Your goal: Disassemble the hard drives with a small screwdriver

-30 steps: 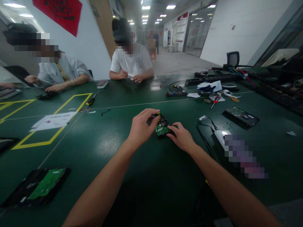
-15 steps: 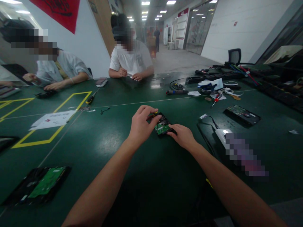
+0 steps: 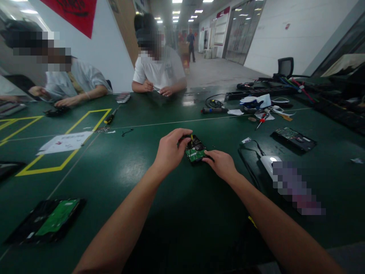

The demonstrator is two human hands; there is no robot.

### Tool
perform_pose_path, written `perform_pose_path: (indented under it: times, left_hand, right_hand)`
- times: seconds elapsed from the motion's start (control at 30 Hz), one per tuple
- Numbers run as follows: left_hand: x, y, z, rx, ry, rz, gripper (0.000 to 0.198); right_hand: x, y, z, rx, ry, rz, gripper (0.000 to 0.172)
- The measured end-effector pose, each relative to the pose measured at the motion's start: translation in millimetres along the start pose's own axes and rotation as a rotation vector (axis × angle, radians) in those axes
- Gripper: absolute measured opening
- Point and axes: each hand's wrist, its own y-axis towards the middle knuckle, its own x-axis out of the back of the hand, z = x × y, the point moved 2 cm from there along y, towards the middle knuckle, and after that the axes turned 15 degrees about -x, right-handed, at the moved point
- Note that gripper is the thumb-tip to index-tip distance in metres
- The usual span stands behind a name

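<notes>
A hard drive (image 3: 196,154) with a green circuit board facing up lies on the dark green table in front of me. My right hand (image 3: 221,161) grips its right edge, thumb and fingers closed on it. Above the drive's left side, my left hand (image 3: 172,148) pinches a small screwdriver (image 3: 192,138) with some yellow on its handle. The screwdriver stands upright, its thin shaft pointing down at the drive. Whether the tip sits in a screw is too small to tell.
Another hard drive (image 3: 293,139) lies at right, near a white device (image 3: 269,164) with a cable. A larger drive (image 3: 58,217) is at lower left. A screwdriver (image 3: 110,117) lies by the yellow tape; tools and cables crowd the back right. Two people sit across the table.
The fingers of my left hand have shifted around the screwdriver, showing more of its yellow part. My right hand stays on the hard drive. The view has moved slightly.
</notes>
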Motion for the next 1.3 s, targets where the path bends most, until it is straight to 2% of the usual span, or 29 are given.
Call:
perform_pose_path:
  times: [0.3,0.5,0.63,0.93,1.03,1.17,1.3]
  left_hand:
    - [4.6,1.9,-3.0,-0.009,0.019,-0.013,0.024]
    - [4.1,3.2,-2.4,-0.023,-0.011,-0.022,0.023]
    - [3.9,3.2,-2.9,-0.025,-0.020,-0.056,0.019]
    - [-2.4,-2.4,3.3,0.057,-0.020,-0.061,0.025]
    - [-8.5,-4.1,2.5,0.036,-0.055,-0.104,0.027]
    - [-11.9,-5.4,-0.9,0.010,-0.019,-0.164,0.019]
    - [-9.8,-5.7,-1.2,-0.046,0.059,-0.137,0.019]
  right_hand:
    - [2.1,-3.5,1.4,0.005,-0.017,-0.020,0.037]
    - [4.9,-0.8,-5.1,0.045,0.048,0.025,0.035]
    - [7.1,-0.7,-6.2,0.015,0.075,0.049,0.033]
    - [3.8,-0.3,-8.5,0.009,0.117,0.066,0.034]
    - [2.0,0.2,-9.7,0.014,0.143,0.071,0.034]
    - [0.3,0.5,-10.0,0.004,0.173,0.062,0.032]
    - [-1.4,0.6,-10.2,-0.028,0.201,0.074,0.032]
